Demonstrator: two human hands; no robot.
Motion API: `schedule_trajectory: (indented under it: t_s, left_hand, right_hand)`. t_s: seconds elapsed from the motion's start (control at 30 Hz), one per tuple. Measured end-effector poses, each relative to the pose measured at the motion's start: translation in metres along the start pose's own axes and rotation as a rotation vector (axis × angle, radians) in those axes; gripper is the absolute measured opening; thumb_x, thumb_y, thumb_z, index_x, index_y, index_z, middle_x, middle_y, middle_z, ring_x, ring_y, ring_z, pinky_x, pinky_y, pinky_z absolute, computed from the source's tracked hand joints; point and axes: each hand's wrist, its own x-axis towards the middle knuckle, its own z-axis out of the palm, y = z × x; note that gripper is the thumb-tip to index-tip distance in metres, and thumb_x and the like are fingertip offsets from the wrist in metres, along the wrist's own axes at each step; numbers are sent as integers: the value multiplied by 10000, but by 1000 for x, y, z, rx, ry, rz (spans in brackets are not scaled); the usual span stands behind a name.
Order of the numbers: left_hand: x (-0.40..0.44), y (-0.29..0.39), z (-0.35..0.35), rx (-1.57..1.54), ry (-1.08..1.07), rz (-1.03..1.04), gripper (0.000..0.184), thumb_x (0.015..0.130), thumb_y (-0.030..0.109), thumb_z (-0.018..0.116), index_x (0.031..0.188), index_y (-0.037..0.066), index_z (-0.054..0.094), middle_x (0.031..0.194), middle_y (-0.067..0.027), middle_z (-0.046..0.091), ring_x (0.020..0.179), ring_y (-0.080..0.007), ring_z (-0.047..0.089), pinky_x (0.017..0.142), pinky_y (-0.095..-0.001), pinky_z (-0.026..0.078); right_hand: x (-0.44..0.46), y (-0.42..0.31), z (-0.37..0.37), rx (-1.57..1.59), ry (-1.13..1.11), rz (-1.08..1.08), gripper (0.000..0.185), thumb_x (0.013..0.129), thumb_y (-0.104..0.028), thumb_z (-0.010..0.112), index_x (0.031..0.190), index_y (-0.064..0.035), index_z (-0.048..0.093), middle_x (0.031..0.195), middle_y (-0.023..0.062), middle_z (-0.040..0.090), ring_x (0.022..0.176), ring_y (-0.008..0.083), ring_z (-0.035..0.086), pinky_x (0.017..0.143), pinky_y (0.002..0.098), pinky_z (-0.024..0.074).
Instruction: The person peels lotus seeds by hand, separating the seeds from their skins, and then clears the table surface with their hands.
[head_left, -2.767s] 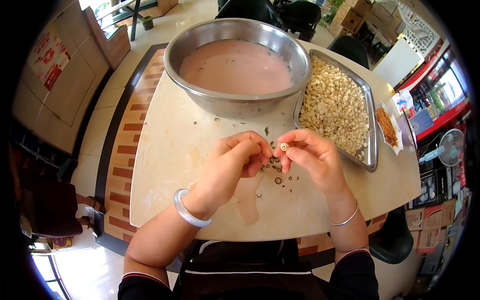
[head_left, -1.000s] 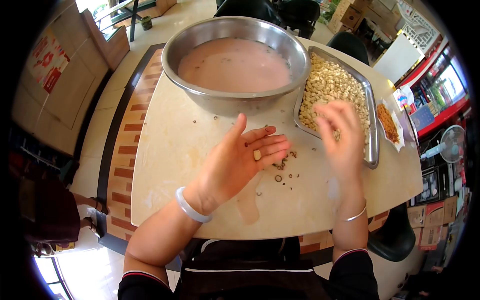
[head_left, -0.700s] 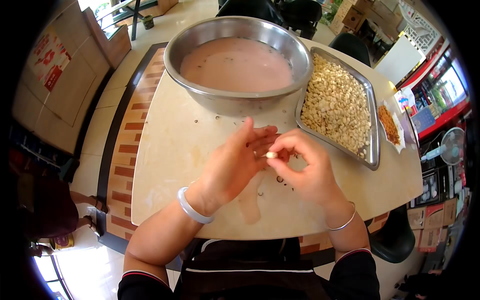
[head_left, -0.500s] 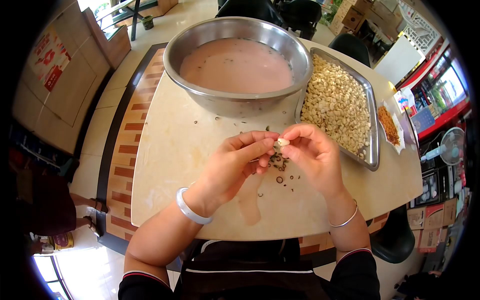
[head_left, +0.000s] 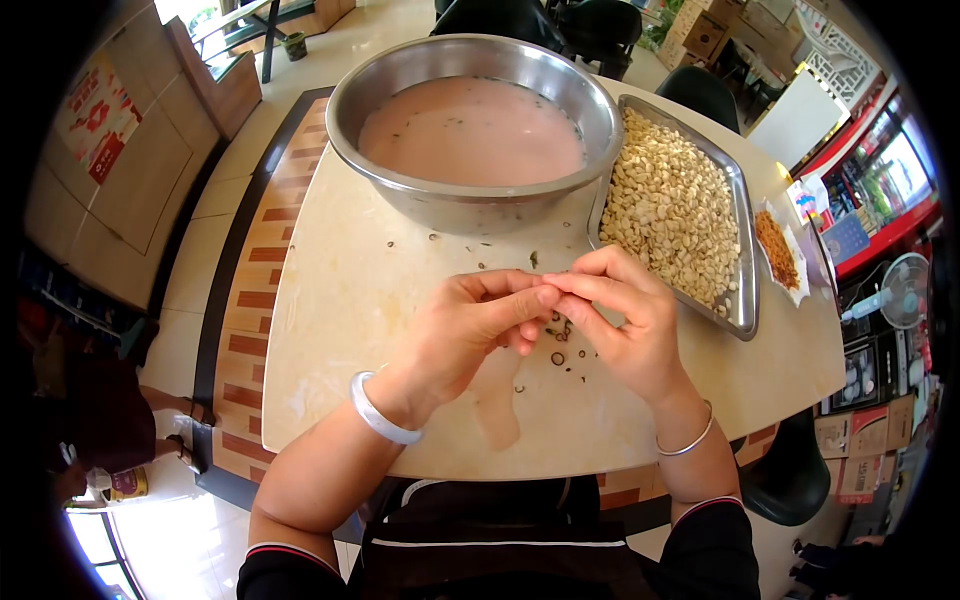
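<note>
My left hand (head_left: 480,320) and my right hand (head_left: 625,315) meet at the fingertips above the table, both pinched closed. Whatever lies between the fingertips is hidden by the fingers. Small dark rings and green bits (head_left: 558,358) are scattered on the tabletop just below and beside my hands. Beyond them stands a large steel basin (head_left: 450,207) holding cloudy pink liquid with dark specks. To its right, a steel tray (head_left: 745,270) is heaped with pale, cream-coloured kernels (head_left: 670,200), close behind my right hand.
The pale table (head_left: 330,370) has a wet patch near its front. At its right edge lies orange-brown food on white paper (head_left: 778,255), near a small fan (head_left: 900,295). Dark chairs (head_left: 790,470) stand around. Part of a person (head_left: 100,410) shows at the far left.
From lying open with a pale kernel on it, my left hand has closed to a pinch. My right hand came back from the tray; the kernel seen between the fingertips is now hidden.
</note>
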Motion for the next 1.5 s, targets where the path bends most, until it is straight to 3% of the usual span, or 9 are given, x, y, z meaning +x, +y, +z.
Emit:
schedule_trajectory:
  t_s: [0.5, 0.8, 0.87, 1.03, 1.17, 1.23, 1.3, 1.4, 1.5]
  left_hand:
    - [-1, -1, 1, -143, -71, -10, 201, 972, 212, 619, 980, 17, 668, 815, -6, 636, 648, -79, 503, 612, -233, 428]
    - [0, -2, 0, 61, 15, 47, 267, 965, 220, 637, 1070, -22, 683, 841, -14, 653, 682, -61, 538, 640, -217, 458]
    - [2, -2, -1, 162, 31, 107, 266, 974, 197, 619, 1088, -36, 675, 865, -49, 674, 720, -98, 590, 671, -248, 485]
    - [4, -17, 5, 949, 60, 608, 298, 997, 135, 550, 1204, -75, 596, 1165, -187, 675, 1101, -304, 648, 945, -335, 494]
    - [3, -19, 7, 1128, 104, 559, 234, 925, 129, 641, 1112, -5, 680, 1194, -198, 654, 1134, -342, 622, 1007, -423, 457]
    - [2, -12, 2, 1289, 71, 579, 197, 884, 127, 680, 1044, 17, 713, 1205, -194, 650, 1132, -339, 621, 1024, -461, 439]
    - [2, -8, 5, 1483, 104, 824, 158, 848, 118, 709, 979, 33, 735, 1172, -184, 665, 1090, -319, 646, 1032, -489, 426]
    - [3, -14, 8, 1368, 165, 774, 152, 819, 122, 729, 965, 84, 749, 1080, -124, 707, 1098, -314, 637, 1034, -485, 419]
    - [3, -12, 1, 1160, 123, 416, 173, 861, 152, 699, 1023, 102, 735, 1124, -103, 700, 1126, -367, 597, 919, -395, 501]
  right_hand:
    - [0, 2, -3, 187, 45, 67, 172, 801, 21, 718, 967, -18, 697, 909, 63, 629, 765, 160, 645, 658, 272, 534]
    - [1, 0, -6, -123, 122, -10, 172, 809, 27, 685, 972, -25, 693, 912, 85, 624, 745, 172, 627, 639, 294, 530]
    - [9, 14, -34, -305, 403, -111, 197, 820, 20, 677, 1011, -25, 697, 914, 86, 630, 753, 189, 619, 660, 299, 523]
    - [5, 60, -90, -922, 386, 20, 209, 873, 23, 633, 1067, -19, 696, 924, 56, 655, 792, 146, 613, 711, 262, 498]
    - [4, 49, -84, -107, 635, 317, 123, 901, -48, 666, 1012, -18, 708, 889, 41, 643, 795, 105, 608, 681, 216, 478]
    - [1, 40, -82, -185, 374, 565, 125, 893, -49, 675, 1008, -11, 706, 909, 45, 639, 803, 111, 615, 678, 216, 488]
    - [5, 35, -71, -210, 233, 487, 125, 888, -43, 677, 1005, -5, 703, 934, 50, 632, 807, 120, 621, 676, 222, 499]
    - [11, 33, -38, -162, 208, 78, 121, 886, -25, 669, 1000, -2, 701, 976, 56, 621, 804, 137, 627, 678, 240, 516]
    - [23, 20, -27, -112, 228, 3, 135, 885, 9, 643, 998, -26, 707, 990, 53, 627, 820, 147, 630, 681, 254, 521]
